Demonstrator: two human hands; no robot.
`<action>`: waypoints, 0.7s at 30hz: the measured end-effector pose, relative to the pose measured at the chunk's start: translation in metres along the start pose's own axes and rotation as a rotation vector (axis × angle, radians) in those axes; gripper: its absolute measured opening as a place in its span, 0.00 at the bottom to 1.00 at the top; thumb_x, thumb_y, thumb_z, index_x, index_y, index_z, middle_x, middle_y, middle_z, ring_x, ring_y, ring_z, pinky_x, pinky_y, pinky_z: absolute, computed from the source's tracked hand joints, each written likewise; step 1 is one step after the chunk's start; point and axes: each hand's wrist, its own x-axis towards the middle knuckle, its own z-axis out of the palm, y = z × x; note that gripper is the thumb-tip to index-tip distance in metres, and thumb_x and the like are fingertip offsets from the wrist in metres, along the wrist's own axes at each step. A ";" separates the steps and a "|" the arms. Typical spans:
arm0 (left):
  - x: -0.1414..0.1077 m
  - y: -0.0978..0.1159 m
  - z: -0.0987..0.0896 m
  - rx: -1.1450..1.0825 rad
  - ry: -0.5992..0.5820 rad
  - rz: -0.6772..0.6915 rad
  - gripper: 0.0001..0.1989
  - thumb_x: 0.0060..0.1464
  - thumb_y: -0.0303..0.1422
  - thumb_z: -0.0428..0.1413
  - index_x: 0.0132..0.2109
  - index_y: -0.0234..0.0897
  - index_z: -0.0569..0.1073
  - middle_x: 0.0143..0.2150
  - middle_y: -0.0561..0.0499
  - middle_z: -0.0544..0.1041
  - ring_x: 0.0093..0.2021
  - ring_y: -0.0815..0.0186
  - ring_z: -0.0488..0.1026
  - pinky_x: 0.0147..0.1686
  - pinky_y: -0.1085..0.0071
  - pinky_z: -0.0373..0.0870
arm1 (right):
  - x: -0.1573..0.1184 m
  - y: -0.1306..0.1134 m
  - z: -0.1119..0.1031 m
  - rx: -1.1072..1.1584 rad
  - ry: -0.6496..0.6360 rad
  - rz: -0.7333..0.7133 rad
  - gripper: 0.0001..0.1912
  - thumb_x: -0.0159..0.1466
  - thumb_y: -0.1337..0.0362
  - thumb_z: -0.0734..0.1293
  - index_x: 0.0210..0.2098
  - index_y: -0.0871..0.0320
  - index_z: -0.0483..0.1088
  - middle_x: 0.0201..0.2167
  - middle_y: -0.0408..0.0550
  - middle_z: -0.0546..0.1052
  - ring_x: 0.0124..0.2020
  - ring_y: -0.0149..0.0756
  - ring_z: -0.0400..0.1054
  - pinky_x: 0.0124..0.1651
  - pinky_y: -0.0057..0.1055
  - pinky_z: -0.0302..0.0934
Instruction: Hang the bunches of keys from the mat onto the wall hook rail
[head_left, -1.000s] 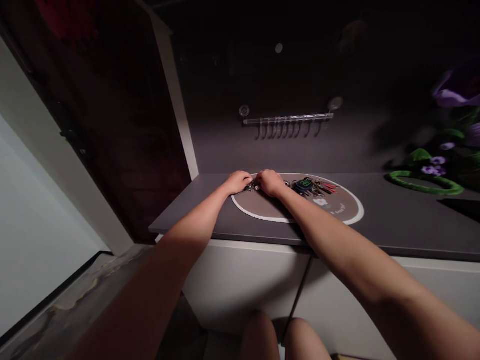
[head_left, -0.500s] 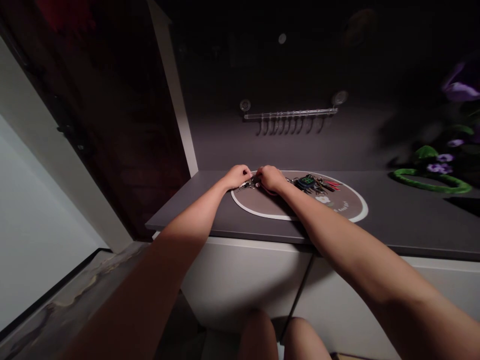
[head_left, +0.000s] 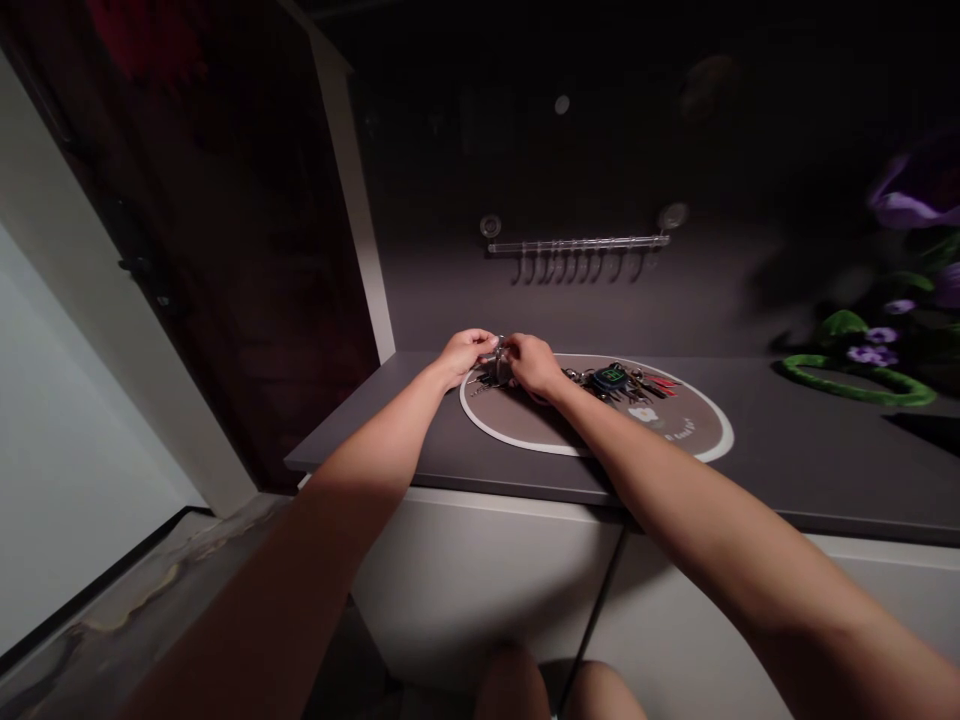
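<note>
My left hand (head_left: 463,357) and my right hand (head_left: 531,362) meet over the left part of an oval brown mat (head_left: 525,425) with a white border. Between their fingertips is a small shiny key ring (head_left: 500,347), pinched from both sides; its exact shape is partly covered by the fingers. Several dark keys (head_left: 489,379) show just under the hands. To the right of my right hand lies a cluster of keys (head_left: 643,388) with a dark fob (head_left: 610,378) bearing green marks. Some pieces there have red ends (head_left: 664,382).
The mat lies on a dark grey countertop (head_left: 787,450) above white cabinet doors (head_left: 480,570). A clear rail with several hooks (head_left: 577,245) is fixed to the back wall. Purple flowers (head_left: 874,345) and a fuzzy green ring (head_left: 855,385) stand at right. A dark door (head_left: 247,250) is at left.
Both hands have lifted slightly off the mat, bringing the shiny ring up between the fingertips. The view has tilted up a little. The key cluster at right stays put.
</note>
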 end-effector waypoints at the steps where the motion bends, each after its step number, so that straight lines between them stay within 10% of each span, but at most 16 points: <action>1: 0.000 0.000 0.000 -0.032 -0.002 -0.012 0.05 0.45 0.27 0.58 0.28 0.31 0.68 0.24 0.55 0.67 0.23 0.77 0.63 0.26 0.78 0.60 | -0.001 -0.002 -0.001 0.042 0.021 0.006 0.13 0.60 0.68 0.58 0.42 0.60 0.69 0.41 0.54 0.74 0.40 0.36 0.67 0.41 0.26 0.56; 21: -0.001 0.001 0.003 -0.387 -0.025 -0.048 0.06 0.46 0.24 0.57 0.30 0.32 0.66 0.26 0.55 0.69 0.27 0.75 0.67 0.34 0.74 0.65 | 0.001 -0.001 0.009 0.872 0.163 0.077 0.07 0.54 0.61 0.63 0.28 0.60 0.65 0.23 0.41 0.68 0.25 0.26 0.60 0.30 0.24 0.57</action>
